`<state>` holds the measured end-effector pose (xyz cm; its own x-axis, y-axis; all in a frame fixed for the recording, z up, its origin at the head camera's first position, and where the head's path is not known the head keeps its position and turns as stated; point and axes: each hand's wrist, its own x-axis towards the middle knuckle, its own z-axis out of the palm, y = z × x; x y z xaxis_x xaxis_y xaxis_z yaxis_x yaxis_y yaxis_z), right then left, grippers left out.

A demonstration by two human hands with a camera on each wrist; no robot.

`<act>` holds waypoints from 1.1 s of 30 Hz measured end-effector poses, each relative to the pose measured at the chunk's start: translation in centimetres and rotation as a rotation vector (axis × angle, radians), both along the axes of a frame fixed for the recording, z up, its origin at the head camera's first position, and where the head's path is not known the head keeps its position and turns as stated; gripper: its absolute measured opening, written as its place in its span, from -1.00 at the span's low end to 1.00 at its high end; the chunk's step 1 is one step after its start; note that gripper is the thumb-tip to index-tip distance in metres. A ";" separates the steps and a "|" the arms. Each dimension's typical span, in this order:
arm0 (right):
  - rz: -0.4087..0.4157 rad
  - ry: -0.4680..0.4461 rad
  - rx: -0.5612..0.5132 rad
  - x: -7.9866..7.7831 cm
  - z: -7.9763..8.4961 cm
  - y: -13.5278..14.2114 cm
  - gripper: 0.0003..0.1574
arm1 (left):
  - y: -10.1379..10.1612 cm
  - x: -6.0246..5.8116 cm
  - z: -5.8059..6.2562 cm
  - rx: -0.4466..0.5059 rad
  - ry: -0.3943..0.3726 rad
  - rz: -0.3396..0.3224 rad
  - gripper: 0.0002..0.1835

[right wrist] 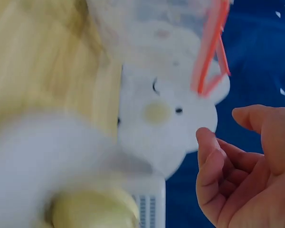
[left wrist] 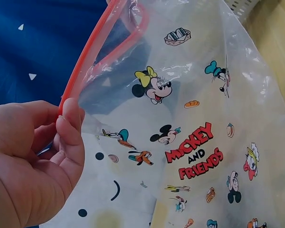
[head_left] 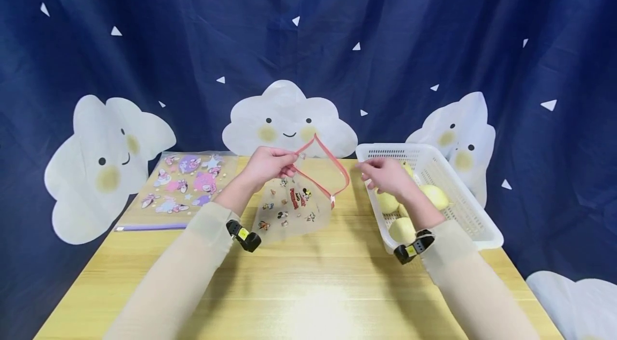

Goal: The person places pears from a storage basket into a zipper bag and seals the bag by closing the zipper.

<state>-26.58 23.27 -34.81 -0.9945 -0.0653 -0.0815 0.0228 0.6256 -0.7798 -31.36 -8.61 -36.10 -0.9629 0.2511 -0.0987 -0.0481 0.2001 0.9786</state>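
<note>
On the worktop (head_left: 289, 286), the white plastic basket (head_left: 460, 214) stands right of the Mickey and Friends zip bag (head_left: 294, 211); the left hand (head_left: 271, 166) has its fingers (left wrist: 69, 137) pinching one edge, so the unsupported mouth could sag closed; the right hand's (head_left: 388, 175) parted fingers hold nothing; nudged, the pale-yellow fruits (head_left: 435, 196) might roll.

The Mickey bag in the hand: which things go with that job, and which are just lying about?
Seems part of the job: Mickey bag; left hand, pinching its red edge; right hand, at the basket; yellow fruit inside.

Seems just lying about: purple-edged bag, flat on the table.
</note>
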 end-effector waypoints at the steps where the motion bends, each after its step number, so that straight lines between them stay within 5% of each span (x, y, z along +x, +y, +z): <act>1: -0.007 0.005 0.021 -0.1 0.3 0.6 -0.37 | 0.0 0.0 0.0 0.002 0.002 0.003 -0.64; 9: 0.001 0.037 0.210 -0.8 0.7 4.8 -0.38 | 0.0 0.1 0.5 0.026 0.016 0.014 -0.63; 19: 0.118 -0.126 0.432 -1.0 -0.8 6.1 -0.43 | 0.3 0.4 0.7 0.045 0.006 0.011 -0.61; 24: 0.197 -0.193 0.456 -1.0 -1.2 6.2 -0.22 | 0.4 0.6 0.8 0.051 0.002 0.010 -0.62; 33: 0.375 -0.169 0.590 -1.7 -1.0 5.9 -0.05 | 0.6 0.6 0.9 0.047 0.005 0.008 -0.68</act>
<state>-28.26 29.13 -35.77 -0.8847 -0.2975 -0.3589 -0.1856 0.9310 -0.3142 -30.75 -8.05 -35.22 -0.9653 0.2476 -0.0825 -0.0449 0.1538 0.9871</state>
